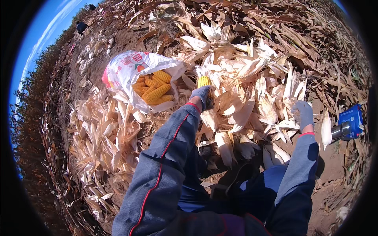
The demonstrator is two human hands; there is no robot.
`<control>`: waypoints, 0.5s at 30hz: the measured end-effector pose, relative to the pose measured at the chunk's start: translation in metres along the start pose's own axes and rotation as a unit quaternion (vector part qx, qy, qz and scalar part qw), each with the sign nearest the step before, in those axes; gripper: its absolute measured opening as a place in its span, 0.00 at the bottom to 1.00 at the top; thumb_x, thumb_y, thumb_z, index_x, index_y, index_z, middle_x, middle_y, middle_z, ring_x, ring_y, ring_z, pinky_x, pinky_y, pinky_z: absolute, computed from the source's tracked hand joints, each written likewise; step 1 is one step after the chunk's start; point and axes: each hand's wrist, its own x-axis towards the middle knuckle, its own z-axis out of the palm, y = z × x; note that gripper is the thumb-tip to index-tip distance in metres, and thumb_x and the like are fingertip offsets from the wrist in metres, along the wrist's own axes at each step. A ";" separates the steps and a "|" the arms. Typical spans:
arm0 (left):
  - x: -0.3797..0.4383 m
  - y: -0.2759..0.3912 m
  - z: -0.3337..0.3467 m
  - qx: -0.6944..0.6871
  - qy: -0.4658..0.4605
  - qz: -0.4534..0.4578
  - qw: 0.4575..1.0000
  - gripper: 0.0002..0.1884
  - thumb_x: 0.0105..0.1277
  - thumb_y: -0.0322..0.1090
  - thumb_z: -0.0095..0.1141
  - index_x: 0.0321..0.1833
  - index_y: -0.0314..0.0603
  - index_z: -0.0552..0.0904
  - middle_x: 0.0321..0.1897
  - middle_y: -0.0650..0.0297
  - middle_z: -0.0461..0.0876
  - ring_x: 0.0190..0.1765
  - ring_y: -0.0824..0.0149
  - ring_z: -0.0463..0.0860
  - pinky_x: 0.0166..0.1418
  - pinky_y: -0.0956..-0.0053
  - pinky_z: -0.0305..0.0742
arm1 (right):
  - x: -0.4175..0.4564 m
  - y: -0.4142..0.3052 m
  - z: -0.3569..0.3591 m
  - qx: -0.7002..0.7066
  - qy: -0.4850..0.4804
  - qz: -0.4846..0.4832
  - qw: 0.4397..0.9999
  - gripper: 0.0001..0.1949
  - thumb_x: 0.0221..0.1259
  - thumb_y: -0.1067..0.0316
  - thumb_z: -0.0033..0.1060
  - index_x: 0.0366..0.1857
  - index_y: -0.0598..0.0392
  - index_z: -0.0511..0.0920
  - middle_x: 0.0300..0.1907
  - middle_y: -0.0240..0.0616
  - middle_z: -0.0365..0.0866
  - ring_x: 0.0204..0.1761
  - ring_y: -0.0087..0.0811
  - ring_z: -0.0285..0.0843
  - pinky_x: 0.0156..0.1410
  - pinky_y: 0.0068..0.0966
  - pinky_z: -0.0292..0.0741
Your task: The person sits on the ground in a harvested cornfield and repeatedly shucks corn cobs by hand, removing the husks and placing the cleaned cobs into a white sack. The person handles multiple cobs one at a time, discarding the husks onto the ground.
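My left hand [201, 95], in a grey work glove, is wrapped around a husked yellow corn ear [204, 81], whose upper end stands out above the fingers. Left of it lies a white printed woven sack [125, 72], its mouth turned towards me. Several bare corn ears [156, 91] rest inside that mouth. On the right my gloved right hand [304, 113] is at the edge of the pile of dry corn husks [245, 91]. Its fingers are curled, and whether anything is between them cannot be made out.
Loose husks [103, 132] cover the ground below the sack. At far right an unhusked ear [326, 129] lies beside a dark cylinder [341, 130] and a blue package [351, 118]. Dry stalks [310, 35] lie across the back. A distant person [81, 27] is at upper left.
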 end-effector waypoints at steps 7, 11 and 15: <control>0.078 0.053 -0.147 -0.106 0.385 0.272 0.876 0.34 0.43 0.35 0.70 0.53 0.27 0.69 0.42 0.48 0.80 0.44 0.55 0.80 0.45 0.64 0.76 | 0.000 0.009 -0.032 0.080 -0.001 -0.050 0.996 0.12 0.56 0.64 0.58 0.42 0.54 0.76 0.36 0.39 0.80 0.37 0.31 0.80 0.43 0.28 0.79; 0.096 0.070 -0.157 -0.095 0.087 0.103 0.986 0.16 0.53 0.45 0.64 0.39 0.47 0.76 0.28 0.64 0.76 0.37 0.60 0.80 0.33 0.69 0.73 | 0.001 0.033 -0.047 0.007 -0.006 -0.016 1.000 0.12 0.54 0.64 0.59 0.41 0.55 0.77 0.35 0.34 0.80 0.36 0.27 0.81 0.42 0.26 0.78; 0.028 0.079 -0.049 0.057 -0.117 0.158 0.979 0.11 0.60 0.44 0.58 0.40 0.48 0.78 0.34 0.65 0.80 0.41 0.60 0.81 0.45 0.67 0.73 | -0.011 0.141 -0.120 -0.243 0.046 -0.076 0.966 0.12 0.53 0.58 0.57 0.35 0.52 0.81 0.31 0.39 0.83 0.36 0.35 0.81 0.41 0.29 0.74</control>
